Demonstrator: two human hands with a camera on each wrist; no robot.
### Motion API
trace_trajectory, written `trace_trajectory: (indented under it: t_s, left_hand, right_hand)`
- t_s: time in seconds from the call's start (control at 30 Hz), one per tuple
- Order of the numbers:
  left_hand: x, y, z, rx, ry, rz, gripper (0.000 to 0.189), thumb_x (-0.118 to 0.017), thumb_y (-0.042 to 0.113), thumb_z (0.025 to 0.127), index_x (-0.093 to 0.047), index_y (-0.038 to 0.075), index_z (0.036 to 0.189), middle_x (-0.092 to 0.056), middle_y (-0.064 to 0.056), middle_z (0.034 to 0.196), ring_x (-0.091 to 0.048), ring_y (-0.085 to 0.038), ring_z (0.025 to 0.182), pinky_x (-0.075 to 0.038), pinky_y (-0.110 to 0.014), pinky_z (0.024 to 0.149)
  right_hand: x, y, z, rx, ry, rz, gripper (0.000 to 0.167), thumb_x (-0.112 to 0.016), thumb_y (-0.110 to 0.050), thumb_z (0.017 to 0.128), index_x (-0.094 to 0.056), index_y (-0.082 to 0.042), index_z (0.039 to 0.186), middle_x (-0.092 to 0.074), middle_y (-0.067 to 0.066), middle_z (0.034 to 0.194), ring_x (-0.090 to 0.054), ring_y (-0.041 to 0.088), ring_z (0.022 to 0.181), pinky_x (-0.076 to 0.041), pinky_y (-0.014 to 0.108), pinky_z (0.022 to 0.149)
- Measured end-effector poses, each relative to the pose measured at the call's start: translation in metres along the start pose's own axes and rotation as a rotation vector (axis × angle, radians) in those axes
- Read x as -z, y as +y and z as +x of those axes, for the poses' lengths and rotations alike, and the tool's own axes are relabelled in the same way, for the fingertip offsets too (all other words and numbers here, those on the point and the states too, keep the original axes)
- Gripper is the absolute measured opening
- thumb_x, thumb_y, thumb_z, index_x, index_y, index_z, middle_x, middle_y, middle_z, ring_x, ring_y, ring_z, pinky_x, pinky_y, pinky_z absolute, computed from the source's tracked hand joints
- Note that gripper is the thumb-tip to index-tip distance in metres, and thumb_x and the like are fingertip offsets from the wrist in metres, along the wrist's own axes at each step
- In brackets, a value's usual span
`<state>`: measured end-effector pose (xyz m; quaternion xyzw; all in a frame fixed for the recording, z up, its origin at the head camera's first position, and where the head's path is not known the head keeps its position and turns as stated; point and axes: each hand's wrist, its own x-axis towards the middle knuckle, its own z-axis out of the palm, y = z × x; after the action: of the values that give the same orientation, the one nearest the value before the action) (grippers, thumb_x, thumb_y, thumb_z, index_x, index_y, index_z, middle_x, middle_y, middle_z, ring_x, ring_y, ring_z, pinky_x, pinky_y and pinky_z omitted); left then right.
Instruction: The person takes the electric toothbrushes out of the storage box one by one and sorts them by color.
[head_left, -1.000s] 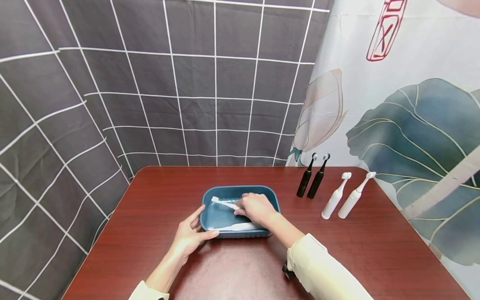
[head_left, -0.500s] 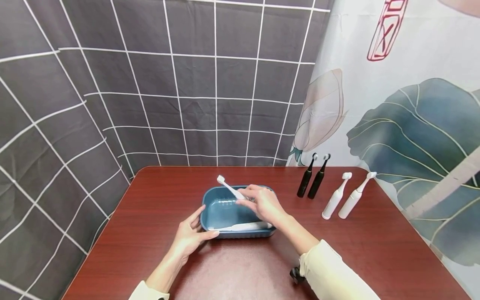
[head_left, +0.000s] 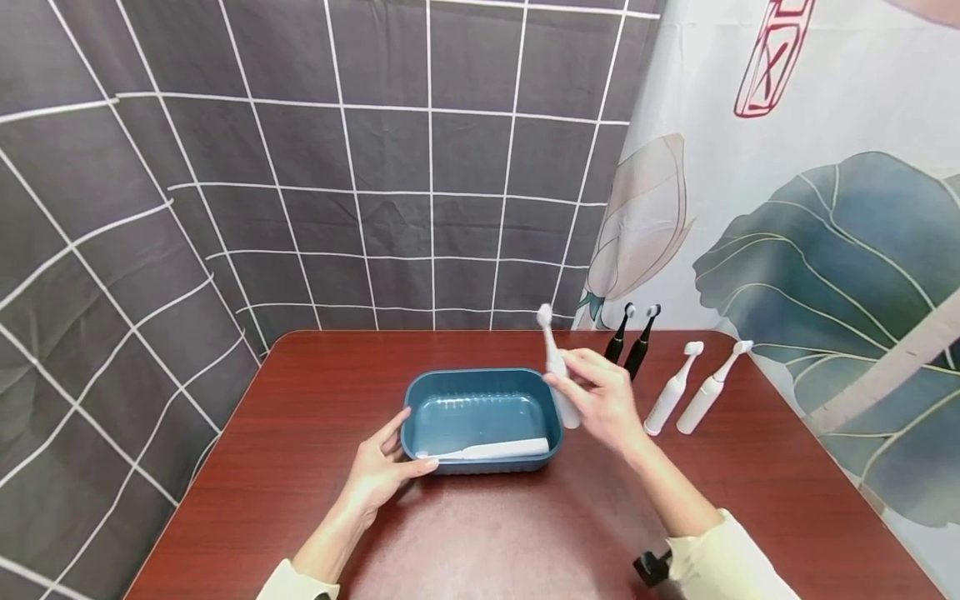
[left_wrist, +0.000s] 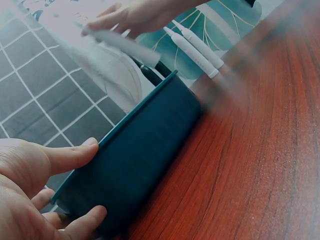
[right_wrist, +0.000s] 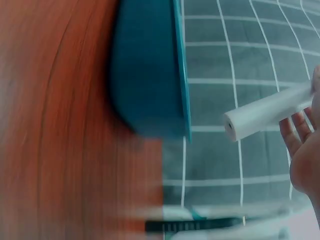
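My right hand (head_left: 603, 398) pinches a white electric toothbrush (head_left: 555, 364), held head up just off the right end of a blue plastic basket (head_left: 486, 468). In the right wrist view, the handle's flat bottom end (right_wrist: 231, 127) points toward the basket wall (right_wrist: 145, 70). My left hand (head_left: 378, 471) grips the basket's near left corner, with the thumb (left_wrist: 75, 156) at the rim and fingers spread along the sides. Inside the basket, along its near wall, lies another white electric toothbrush (head_left: 502, 449).
Two black electric toothbrushes (head_left: 636, 357) lie at the table's back right, partly hidden behind my right hand. Two white electric toothbrushes (head_left: 667, 400) lie side by side farther right. Grey grid-patterned cloth (head_left: 465, 221) hangs behind the reddish-brown table (head_left: 315, 400).
My right hand has lifted the white electric toothbrush out of the basket and carried it rightward past the rim, tilting it more upright. The left hand and basket have stayed in place.
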<state>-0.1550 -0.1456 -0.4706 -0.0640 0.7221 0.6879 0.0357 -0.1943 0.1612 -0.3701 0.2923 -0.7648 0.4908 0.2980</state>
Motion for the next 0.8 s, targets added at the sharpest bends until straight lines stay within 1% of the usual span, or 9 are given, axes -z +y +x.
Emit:
trace_trajectory:
  t_s: [0.13, 0.23, 0.33, 0.5, 0.63, 0.7, 0.8]
  left_hand:
    - [-0.001, 0.0, 0.001, -0.006, -0.001, 0.005, 0.093, -0.091, 0.002, 0.07, -0.047, 0.015, 0.152, -0.046, -0.023, 0.149, -0.048, -0.042, 0.133, -0.052, -0.04, 0.094]
    - [-0.001, 0.0, 0.001, 0.0, 0.001, 0.01, 0.094, -0.092, 0.003, 0.07, -0.047, 0.016, 0.151, -0.045, -0.023, 0.149, -0.047, -0.042, 0.133, -0.051, -0.041, 0.095]
    - [0.0, 0.0, 0.0, 0.008, 0.006, 0.014, 0.094, -0.092, 0.004, 0.069, -0.048, 0.016, 0.151, -0.045, -0.023, 0.149, -0.047, -0.042, 0.133, -0.051, -0.041, 0.095]
    - [0.001, 0.001, 0.0, 0.009, 0.009, 0.009, 0.094, -0.092, 0.003, 0.069, -0.048, 0.015, 0.151, -0.045, -0.024, 0.149, -0.047, -0.043, 0.133, -0.052, -0.041, 0.094]
    - [0.001, 0.0, 0.0, 0.003, 0.004, 0.005, 0.094, -0.092, 0.003, 0.069, -0.047, 0.015, 0.152, -0.046, -0.024, 0.148, -0.048, -0.042, 0.132, -0.052, -0.041, 0.094]
    - [0.0, 0.0, 0.0, 0.0, 0.003, 0.005, 0.094, -0.091, 0.003, 0.07, -0.047, 0.015, 0.152, -0.046, -0.024, 0.148, -0.048, -0.042, 0.132, -0.051, -0.041, 0.095]
    - [0.0, 0.0, 0.0, -0.002, 0.0, 0.003, 0.094, -0.092, 0.003, 0.07, -0.047, 0.015, 0.152, -0.046, -0.024, 0.148, -0.048, -0.042, 0.132, -0.051, -0.041, 0.095]
  right_hand:
    - [0.035, 0.004, -0.011, 0.021, 0.076, -0.02, 0.036, -0.076, 0.027, 0.068, -0.071, 0.016, 0.101, -0.068, 0.017, 0.093, -0.062, 0.0, 0.079, -0.053, 0.013, 0.069]
    - [0.06, 0.011, -0.023, 0.052, 0.136, -0.046, 0.038, -0.075, 0.028, 0.066, -0.072, 0.015, 0.102, -0.07, 0.013, 0.095, -0.063, -0.001, 0.085, -0.052, 0.012, 0.073]
    - [0.082, 0.018, -0.033, 0.066, 0.186, -0.081, 0.034, -0.077, 0.024, 0.069, -0.072, 0.015, 0.101, -0.073, 0.007, 0.1, -0.063, 0.0, 0.085, -0.051, 0.01, 0.074]
    - [0.111, 0.018, -0.043, 0.068, 0.25, -0.107, 0.028, -0.078, 0.017, 0.076, -0.071, 0.017, 0.103, -0.073, 0.006, 0.102, -0.062, 0.002, 0.084, -0.05, 0.009, 0.074]
    - [0.129, 0.021, -0.05, 0.024, 0.307, -0.125, 0.028, -0.077, 0.014, 0.08, -0.069, 0.019, 0.106, -0.073, 0.006, 0.104, -0.062, 0.003, 0.085, -0.05, 0.009, 0.077]
    - [0.138, 0.029, -0.056, -0.008, 0.345, -0.109, 0.029, -0.075, 0.016, 0.08, -0.067, 0.02, 0.108, -0.073, 0.008, 0.105, -0.063, 0.005, 0.087, -0.05, 0.01, 0.079]
    - [0.154, 0.045, -0.066, -0.075, 0.407, -0.124, 0.03, -0.072, 0.017, 0.082, -0.067, 0.019, 0.111, -0.073, 0.002, 0.106, -0.065, 0.006, 0.088, -0.05, 0.011, 0.082]
